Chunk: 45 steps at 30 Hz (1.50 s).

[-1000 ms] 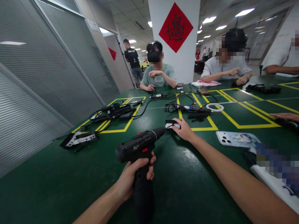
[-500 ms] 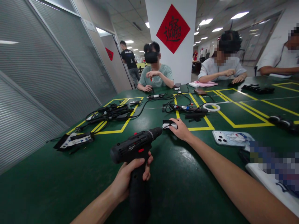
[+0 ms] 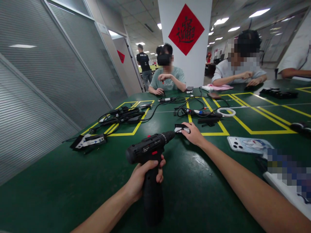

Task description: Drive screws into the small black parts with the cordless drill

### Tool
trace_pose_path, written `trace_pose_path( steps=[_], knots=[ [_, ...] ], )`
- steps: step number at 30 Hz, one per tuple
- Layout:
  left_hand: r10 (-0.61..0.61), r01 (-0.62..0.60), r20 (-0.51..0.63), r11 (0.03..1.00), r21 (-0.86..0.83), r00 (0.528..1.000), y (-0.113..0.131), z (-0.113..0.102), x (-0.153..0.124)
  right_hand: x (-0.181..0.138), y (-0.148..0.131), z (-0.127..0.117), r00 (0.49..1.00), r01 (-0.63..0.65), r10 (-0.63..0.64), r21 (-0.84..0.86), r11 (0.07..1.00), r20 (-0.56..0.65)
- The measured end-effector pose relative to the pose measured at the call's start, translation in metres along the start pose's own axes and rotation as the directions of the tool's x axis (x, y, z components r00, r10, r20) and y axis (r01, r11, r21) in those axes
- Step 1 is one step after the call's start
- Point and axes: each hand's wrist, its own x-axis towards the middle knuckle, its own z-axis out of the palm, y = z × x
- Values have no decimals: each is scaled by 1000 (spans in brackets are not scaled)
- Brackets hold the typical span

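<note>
At a green table point(image 3: 73, 181) marked with yellow lines, the left hand point(image 3: 143, 176) grips the handle of a black cordless drill point(image 3: 150, 161), fingers wrapped tight around it, the drill's nose pointing away toward the table's middle. Just past that nose, the right hand point(image 3: 195, 134) reaches forward and pins a small black-and-white part point(image 3: 181, 128) against the tabletop, fingertips closed over its near end. The drill tip sits just beside the part; whether the two touch cannot be told. To the right of the outstretched arm lies a phone point(image 3: 249, 144), camera side up, in a pale printed case. Beyond the part, a tangle of black cables point(image 3: 191, 108) spreads across the yellow lines, with a white ring point(image 3: 226, 112) beside it. On the left, more black tools and cords point(image 3: 121, 116) lie inside a yellow box, and a flat black-and-white piece point(image 3: 88, 141) rests nearer the table's edge. Across the table, other people sit at work beneath a red diamond sign point(image 3: 186, 29) on a white pillar.
</note>
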Motion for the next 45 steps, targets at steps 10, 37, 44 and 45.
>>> trace_pose_path(
  steps=[10,37,44,45],
  knots=[
    [-7,7,-5,1000,-2,1000,0,0,-1,0,1,0,1000,-22,22,-16,1000,4],
    [-12,12,1,1000,-24,1000,1,1,-1,-1,2,1,1000,-23,23,3,1000,-1],
    [-6,5,-22,1000,-30,1000,0,0,-1,-2,-1,-2,1000,-12,11,9,1000,11],
    [-2,1,-19,1000,-26,1000,0,0,0,-2,-2,-2,1000,-11,11,6,1000,12]
  ],
)
